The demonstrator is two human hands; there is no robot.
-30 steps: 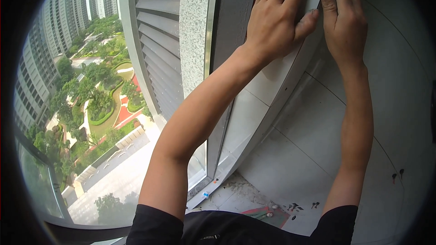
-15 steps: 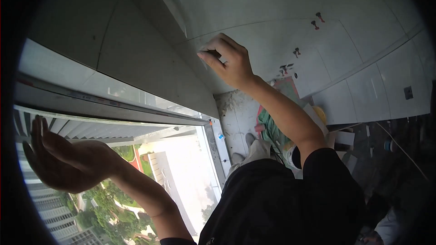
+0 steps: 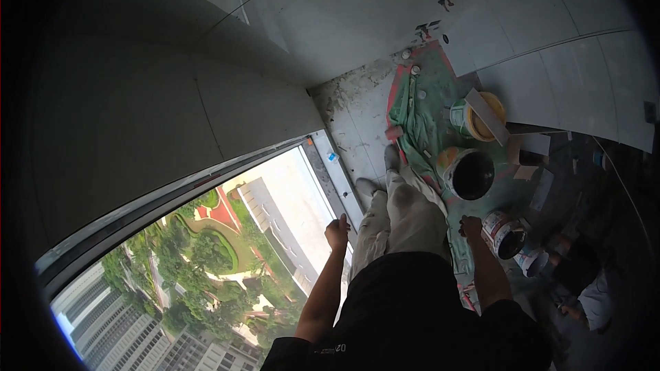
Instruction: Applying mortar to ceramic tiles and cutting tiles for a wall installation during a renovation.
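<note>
Down by my left thigh, my left hand (image 3: 337, 232) hangs with curled fingers beside the open-looking window (image 3: 261, 227). On the other side of my legs (image 3: 412, 220), my right hand (image 3: 471, 227) is also curled, just left of a paint-smeared bucket (image 3: 496, 222). Whether either hand holds something is too small to make out. A black-mouthed bucket (image 3: 450, 172) stands above my right hand, on a green sheet (image 3: 426, 117) with red edging.
A yellow-lidded bucket (image 3: 496, 106) has a board (image 3: 481, 110) across it. Boxes and offcuts (image 3: 533, 151) lie right. A person (image 3: 591, 302) is at the lower right. Tiled walls (image 3: 137, 110) enclose the corner; the sill (image 3: 333, 168) runs beside my feet.
Both hands have come down from the tiled window-side edge and wall to hang by my thighs, fingers curled. The view has swung onto my feet, the sheet and the buckets.
</note>
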